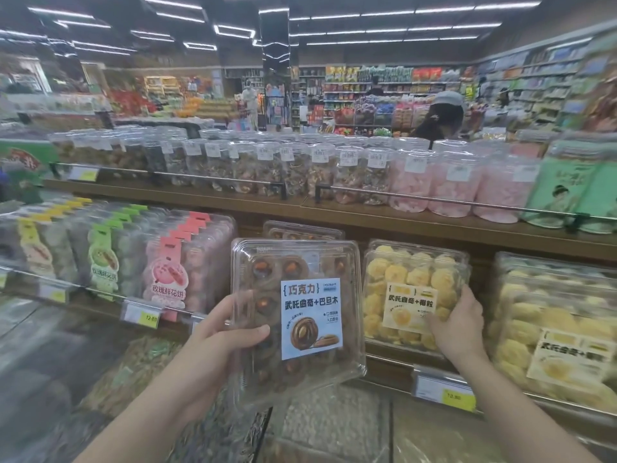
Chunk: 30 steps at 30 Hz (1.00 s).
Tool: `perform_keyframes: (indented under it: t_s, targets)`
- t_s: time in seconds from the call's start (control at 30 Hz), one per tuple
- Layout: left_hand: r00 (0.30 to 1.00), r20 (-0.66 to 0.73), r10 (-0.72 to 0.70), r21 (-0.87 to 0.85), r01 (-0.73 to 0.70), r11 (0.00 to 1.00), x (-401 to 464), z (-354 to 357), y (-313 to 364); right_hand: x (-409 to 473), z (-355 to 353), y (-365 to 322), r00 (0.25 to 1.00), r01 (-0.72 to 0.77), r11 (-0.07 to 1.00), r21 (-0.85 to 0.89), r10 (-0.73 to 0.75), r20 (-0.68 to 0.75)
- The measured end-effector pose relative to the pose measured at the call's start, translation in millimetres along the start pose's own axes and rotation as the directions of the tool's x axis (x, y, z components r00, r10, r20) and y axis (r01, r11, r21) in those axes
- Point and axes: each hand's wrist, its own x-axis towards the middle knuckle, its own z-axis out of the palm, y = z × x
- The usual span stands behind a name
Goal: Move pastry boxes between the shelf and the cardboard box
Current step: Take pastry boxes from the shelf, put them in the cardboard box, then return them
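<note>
A: What've we got in our left hand (218, 332)?

B: Clear plastic clamshell, squarish w/ rounded corners, glossy. It's the chocolate pastry box (297, 315): dark round cookies w/ a nut on top, pale blue paper label on the lid. We hold it tilted up, in front of the lower shelf (394, 360).

A: And beside that box?

B: Just right of it, the yellow pastry box (414, 292), same clear clamshell, pale yellow bumpy rounds inside, cream label. It stands upright on the lower shelf. Right of that, another yellow box (554, 325), blurred. Behind the chocolate box, a second clamshell of dark cookies (302, 230) peeks up.

A: Room?

B: A shop. Brown wood-look shelves w/ metal rails and yellow price tags (459, 397). Up and behind the chocolate box, a row of clear round tubs (300, 168) w/ white stickers, some pink-filled. To its left, packs w/ pink labels (167, 269), green and yellow ones further on. Far aisles and strip lights beyond, a person in a cap (444, 111) there.

A: Fingers?

B: Left thumb lies across the chocolate box's lid near its left edge, other fingers curl behind; it's gripped. Our right hand (459, 325) clasps the yellow pastry box at its lower right corner, thumb on the front by the label, fingers round the side.
</note>
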Motion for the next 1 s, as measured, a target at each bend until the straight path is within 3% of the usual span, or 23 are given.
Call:
perform_keyframes:
  t_s: [0.17,0.3,0.47,0.63,0.83,1.0]
  targets:
    - [1.0,0.02,-0.023,0.005,0.023,1.0,5,-11,0,-20,-3,-32,0.995,0.086,0.994,-0.072,-0.082,0.05]
    - [0.998,0.049,-0.027,0.001,0.027,1.0,19,-25,1,-45,2,-79,0.925,0.171,0.976,0.136,-0.206,0.318]
    - [0.991,0.122,-0.055,0.05,0.05,0.998,47,-48,3,-65,24,-116,0.807,0.055,0.955,0.291,-0.214,0.551]
    - [0.969,0.239,-0.06,0.08,0.042,0.996,86,-79,11,-71,47,-138,0.78,-0.074,0.958,0.277,-0.117,0.615]
    - [0.914,0.389,-0.118,0.163,0.058,0.985,142,-108,16,-69,86,-149,0.814,-0.274,0.894,0.355,0.019,0.58]
    - [0.869,0.481,-0.118,0.216,0.013,0.976,198,-122,10,-59,111,-153,0.855,-0.221,0.92,0.324,0.023,0.518]
